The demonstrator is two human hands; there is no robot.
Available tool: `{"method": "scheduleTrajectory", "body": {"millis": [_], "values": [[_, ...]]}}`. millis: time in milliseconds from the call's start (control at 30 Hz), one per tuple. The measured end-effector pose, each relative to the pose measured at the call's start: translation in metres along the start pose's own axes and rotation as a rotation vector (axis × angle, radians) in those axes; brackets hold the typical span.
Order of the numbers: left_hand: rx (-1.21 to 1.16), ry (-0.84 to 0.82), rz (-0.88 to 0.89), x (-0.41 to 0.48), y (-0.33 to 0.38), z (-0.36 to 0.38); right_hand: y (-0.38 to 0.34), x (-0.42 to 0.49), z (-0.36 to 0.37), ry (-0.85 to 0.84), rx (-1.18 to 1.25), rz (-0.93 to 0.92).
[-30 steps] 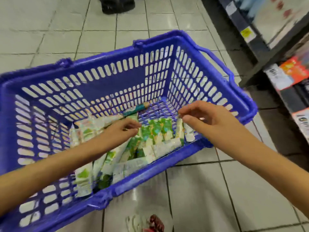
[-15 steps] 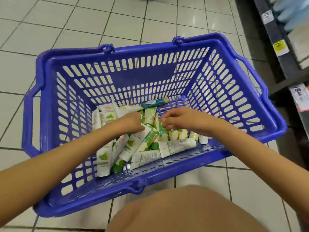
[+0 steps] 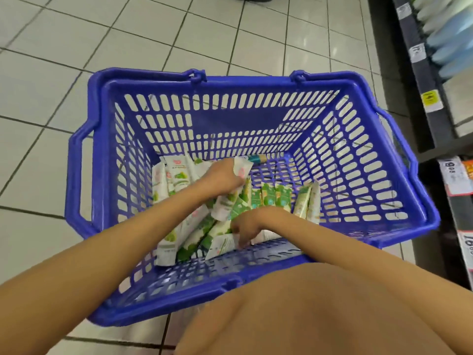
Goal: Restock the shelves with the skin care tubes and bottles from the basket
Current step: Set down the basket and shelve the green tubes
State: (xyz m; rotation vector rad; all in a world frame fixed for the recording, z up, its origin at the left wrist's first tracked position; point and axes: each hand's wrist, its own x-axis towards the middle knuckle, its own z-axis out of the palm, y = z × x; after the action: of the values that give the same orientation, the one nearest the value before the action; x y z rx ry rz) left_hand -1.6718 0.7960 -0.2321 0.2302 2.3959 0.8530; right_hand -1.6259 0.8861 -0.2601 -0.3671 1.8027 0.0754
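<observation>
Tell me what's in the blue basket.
Many green-and-white tubes on the basket floor, one teal tube by the far wall. The left hand grips some; the right hand covers others. The pile hides what's beneath.

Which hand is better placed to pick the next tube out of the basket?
Right, probably. The right hand reaches down to a loose tube by the near wall of the basket, while the left hand is occupied, gripping a white tube.
</observation>
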Motion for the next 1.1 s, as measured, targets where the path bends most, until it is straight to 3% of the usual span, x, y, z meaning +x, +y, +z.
{"method": "scheduleTrajectory", "body": {"millis": [67, 167, 300, 367, 467, 567, 733, 833, 967, 1100], "values": [[-0.377, 0.029, -0.012, 0.001, 0.006, -0.019, 0.0, 0.009, -0.005, -0.026, -0.049, 0.01], [-0.893, -0.062, -0.068, 0.0, 0.013, -0.033, 0.001, 0.012, -0.003, -0.036, -0.077, -0.003], [-1.352, -0.172, -0.123, -0.001, 0.019, -0.039, 0.0, 0.008, 0.009, 0.169, -0.051, -0.129], [-1.465, -0.206, -0.142, -0.004, 0.021, -0.041, 0.001, 0.009, 0.013, 0.214, -0.086, -0.181], [-1.474, -0.252, -0.103, -0.009, 0.024, -0.044, 0.002, 0.007, 0.012, 0.237, -0.053, -0.237], [-1.521, -0.275, -0.052, -0.011, 0.028, -0.046, 0.012, -0.007, 0.011, 0.303, 0.205, -0.257], [-1.537, -0.383, 0.042, -0.017, 0.06, -0.041, 0.049, -0.071, 0.013, 0.741, 1.143, -0.258], [-1.459, -0.383, 0.086, -0.018, 0.1, -0.033, 0.077, -0.122, 0.023, 0.874, 1.675, -0.384], [-1.354, -0.537, 0.22, -0.029, 0.177, -0.016, 0.115, -0.186, 0.066, 1.044, 2.019, -0.454], [-1.174, -0.725, 0.36, -0.058, 0.255, 0.024, 0.139, -0.249, 0.135, 1.166, 2.125, -0.546]]}}
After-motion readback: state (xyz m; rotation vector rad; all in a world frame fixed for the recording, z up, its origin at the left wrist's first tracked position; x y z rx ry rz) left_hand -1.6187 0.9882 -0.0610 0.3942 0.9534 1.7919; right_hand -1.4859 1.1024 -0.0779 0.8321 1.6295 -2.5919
